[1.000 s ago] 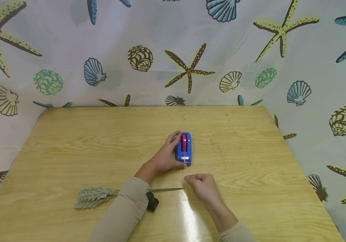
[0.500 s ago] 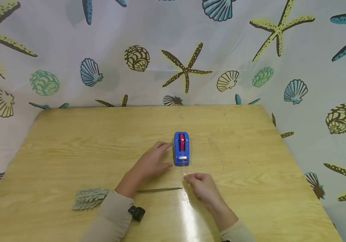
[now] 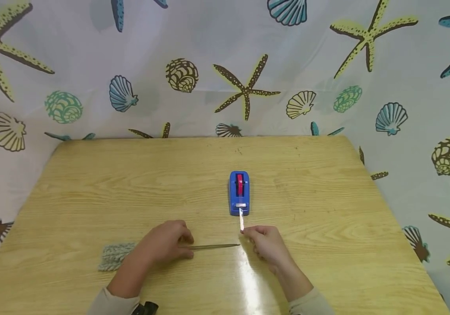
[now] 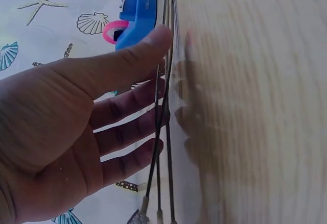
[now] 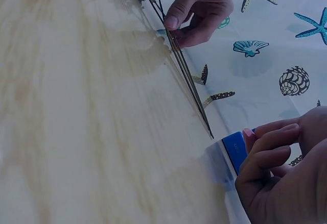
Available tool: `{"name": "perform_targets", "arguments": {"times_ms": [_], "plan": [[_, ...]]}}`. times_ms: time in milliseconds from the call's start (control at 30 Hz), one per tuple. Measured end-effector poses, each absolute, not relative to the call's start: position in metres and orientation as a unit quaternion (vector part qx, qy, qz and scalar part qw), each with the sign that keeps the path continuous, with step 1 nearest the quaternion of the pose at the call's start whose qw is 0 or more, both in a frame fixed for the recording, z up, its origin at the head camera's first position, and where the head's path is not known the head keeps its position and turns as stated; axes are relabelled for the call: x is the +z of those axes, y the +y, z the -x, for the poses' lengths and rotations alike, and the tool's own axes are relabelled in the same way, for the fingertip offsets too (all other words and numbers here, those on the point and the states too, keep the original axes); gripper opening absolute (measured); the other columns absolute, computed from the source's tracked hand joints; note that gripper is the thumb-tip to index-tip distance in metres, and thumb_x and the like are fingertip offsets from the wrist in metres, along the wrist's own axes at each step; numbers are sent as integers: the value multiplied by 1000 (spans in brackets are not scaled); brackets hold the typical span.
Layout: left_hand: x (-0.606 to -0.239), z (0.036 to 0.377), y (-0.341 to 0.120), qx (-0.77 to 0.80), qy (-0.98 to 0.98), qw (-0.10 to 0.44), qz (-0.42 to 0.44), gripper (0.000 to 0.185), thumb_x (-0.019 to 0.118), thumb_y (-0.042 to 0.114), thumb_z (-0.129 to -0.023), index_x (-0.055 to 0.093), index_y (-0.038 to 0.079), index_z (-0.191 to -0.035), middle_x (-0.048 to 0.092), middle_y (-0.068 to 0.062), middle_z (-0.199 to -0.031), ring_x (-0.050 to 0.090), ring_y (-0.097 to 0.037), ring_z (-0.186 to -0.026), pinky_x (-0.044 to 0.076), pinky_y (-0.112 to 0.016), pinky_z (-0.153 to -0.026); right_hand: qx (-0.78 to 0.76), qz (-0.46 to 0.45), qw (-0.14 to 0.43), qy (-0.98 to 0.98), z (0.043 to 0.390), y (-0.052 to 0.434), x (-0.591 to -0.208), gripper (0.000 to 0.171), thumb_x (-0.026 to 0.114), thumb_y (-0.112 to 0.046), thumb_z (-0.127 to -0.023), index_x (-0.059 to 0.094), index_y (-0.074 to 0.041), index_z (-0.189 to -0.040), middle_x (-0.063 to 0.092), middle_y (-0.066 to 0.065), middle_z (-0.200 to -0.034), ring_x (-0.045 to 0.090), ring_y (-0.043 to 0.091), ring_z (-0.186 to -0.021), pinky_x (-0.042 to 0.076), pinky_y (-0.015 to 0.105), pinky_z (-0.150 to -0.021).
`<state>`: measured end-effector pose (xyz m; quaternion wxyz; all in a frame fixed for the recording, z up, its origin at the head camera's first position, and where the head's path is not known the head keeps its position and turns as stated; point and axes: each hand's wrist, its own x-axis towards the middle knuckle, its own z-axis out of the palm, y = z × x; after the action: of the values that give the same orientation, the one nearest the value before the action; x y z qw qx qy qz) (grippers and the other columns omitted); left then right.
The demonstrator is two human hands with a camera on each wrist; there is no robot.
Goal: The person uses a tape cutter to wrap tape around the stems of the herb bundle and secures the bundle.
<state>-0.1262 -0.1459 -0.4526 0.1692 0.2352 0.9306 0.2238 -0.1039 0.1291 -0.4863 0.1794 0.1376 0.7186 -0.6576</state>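
On the wooden tabletop [image 3: 91,183], the left hand [image 3: 164,245] had left the blue tape dispenser [image 3: 239,193], which it steadied a second earlier, and had come down onto the thin stems [image 3: 213,246] of a dried flower sprig whose grey-green head [image 3: 111,257] lay to its left. The left wrist view showed that hand with fingers nearly straight, their tips and the thumb touching the stems [image 4: 166,106] rather than curling round them; the stems lay flat on the wood. The right hand [image 3: 266,243] stayed just in front of the dispenser, pinching the free end of a strip of clear tape [image 3: 241,222] between thumb and fingertips. That strip ran taut from the dispenser's cutter to the pinch, not yet torn off. The stem tips ended just beside the right hand's fingers. The dispenser stood unsupported, well apart from the left hand. Judging by this shift, the work seemed to have passed from drawing out tape to holding the sprig ready for it. A shell-and-starfish curtain [image 3: 225,65] hung behind.
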Motion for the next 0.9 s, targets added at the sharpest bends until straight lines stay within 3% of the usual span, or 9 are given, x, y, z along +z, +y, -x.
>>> {"name": "perform_targets", "arguments": {"times_ms": [200,400,600,900], "plan": [[-460,125,-153,233,924,173,-248,12,81,24,-83,72,17,-85,58,5,-83,49,-5,-69,45,-25,-62,-660,-134,178,718,105,131,-489,29,63,-18,-95,71,6,-110,51,-4,-69,34,3,-49,28,16,-44],[-461,126,-156,241,923,187,-235,13,82,21,-83,69,17,-83,60,5,-82,53,-6,-70,47,-27,-64,-658,-131,170,722,105,132,-487,30,68,-19,-93,72,6,-108,51,-5,-66,34,3,-48,27,17,-42],[-463,127,-156,245,919,194,-238,17,77,19,-87,65,17,-75,56,7,-71,48,-7,-60,40,-24,-56,-651,-131,166,729,106,133,-485,29,68,-18,-92,73,6,-107,51,-6,-62,36,2,-47,28,16,-42],[-465,128,-153,238,917,183,-262,12,69,22,-94,61,18,-85,61,8,-73,49,-4,-62,42,-23,-59,-652,-125,160,731,105,129,-484,32,68,-23,-93,73,4,-110,50,-7,-67,40,3,-49,31,16,-43]]}}
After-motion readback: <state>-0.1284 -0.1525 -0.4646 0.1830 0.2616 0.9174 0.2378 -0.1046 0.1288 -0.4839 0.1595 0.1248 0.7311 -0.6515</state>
